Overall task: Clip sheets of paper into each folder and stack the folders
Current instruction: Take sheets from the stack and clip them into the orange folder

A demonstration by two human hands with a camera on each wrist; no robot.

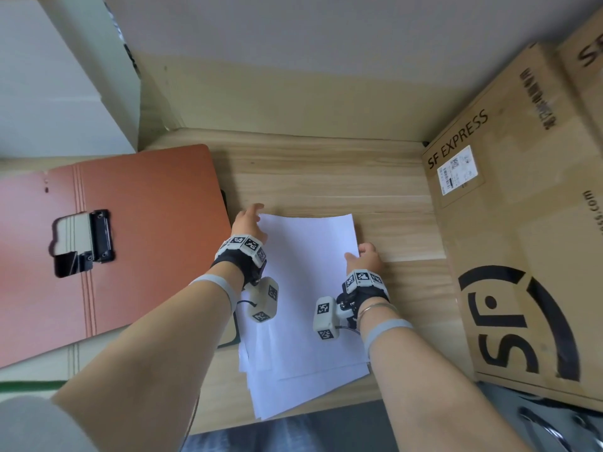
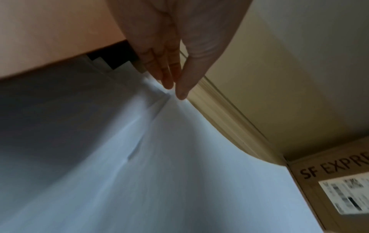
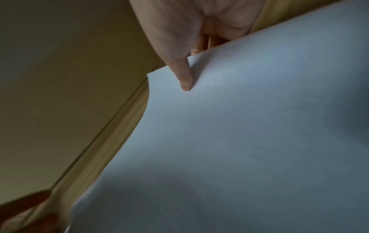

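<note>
Right hand (image 1: 365,257) pinches top sheet (image 1: 310,272) at its right edge, thumb on top. Left hand (image 1: 249,223), fingers straight, touches its far-left corner. Paper stack (image 1: 293,386) on counter (image 1: 326,177) beside open red folder (image 1: 146,223). Best lift only one sheet, level.

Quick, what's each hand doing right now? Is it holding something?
Left hand: open, straight fingers touching the far left corner of the top sheet of paper.
Right hand: pinching the same sheet's right edge, thumb on top.
</note>
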